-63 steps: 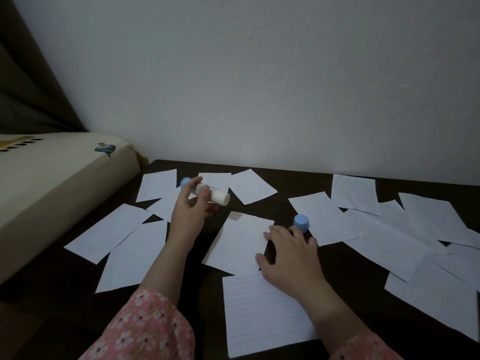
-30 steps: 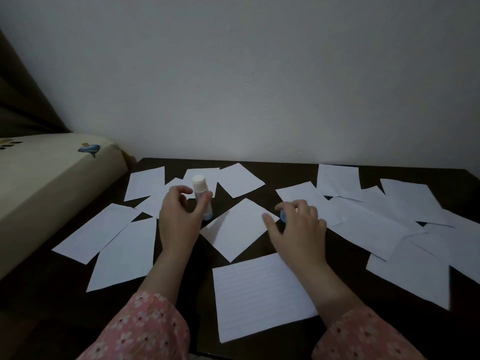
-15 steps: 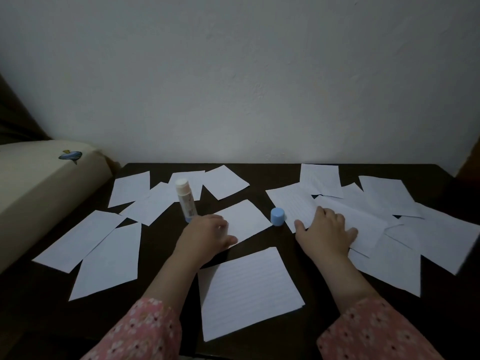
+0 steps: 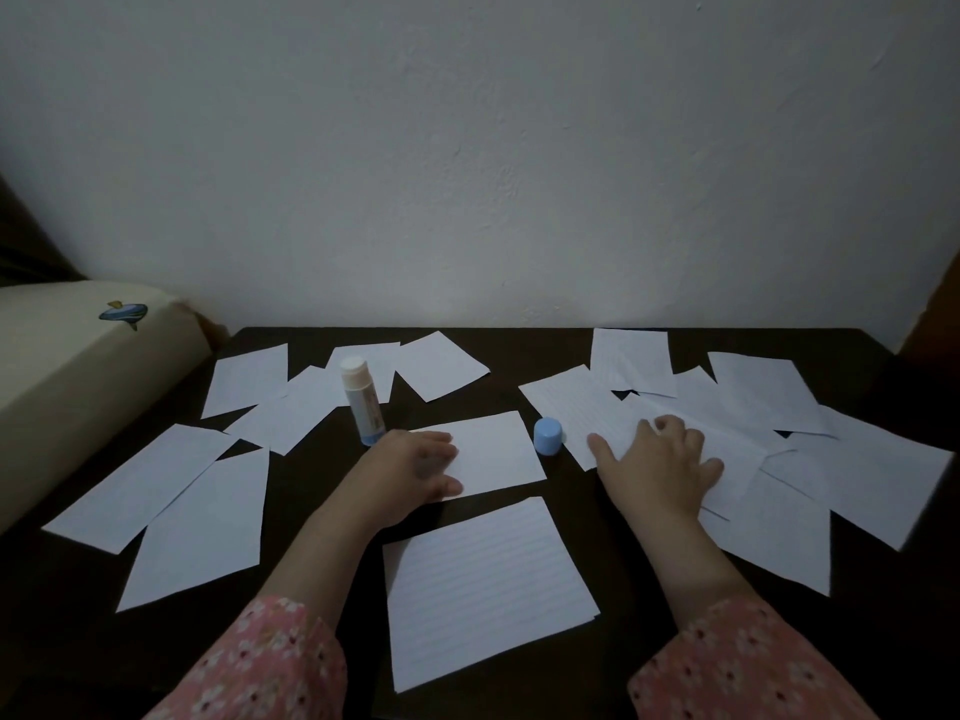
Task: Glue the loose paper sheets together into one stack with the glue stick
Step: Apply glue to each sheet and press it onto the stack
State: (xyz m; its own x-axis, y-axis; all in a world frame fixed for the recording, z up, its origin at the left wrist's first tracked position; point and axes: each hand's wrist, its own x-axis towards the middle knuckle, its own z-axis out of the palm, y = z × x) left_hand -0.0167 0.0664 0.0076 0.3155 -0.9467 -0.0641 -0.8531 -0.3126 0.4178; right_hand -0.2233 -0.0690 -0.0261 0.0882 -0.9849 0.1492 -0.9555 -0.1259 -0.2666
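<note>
An uncapped glue stick (image 4: 363,401) stands upright on the dark table (image 4: 535,350), its blue cap (image 4: 547,435) standing apart to the right. A lined sheet (image 4: 483,589) lies nearest me. Just beyond it lies a blank sheet (image 4: 493,452), and my left hand (image 4: 415,470) holds its left edge, thumb on top. My right hand (image 4: 657,459) lies flat with spread fingers on a sheet (image 4: 587,407) of the overlapping pile at the right.
Several loose sheets are scattered at the left (image 4: 202,527) and back (image 4: 441,363), and a pile overlaps at the right (image 4: 857,475). A cream cushion (image 4: 72,366) borders the table's left side. A white wall stands right behind.
My left hand let go of the glue stick, left it standing and moved onto the blank middle sheet. My right hand moved from the cap onto the right pile.
</note>
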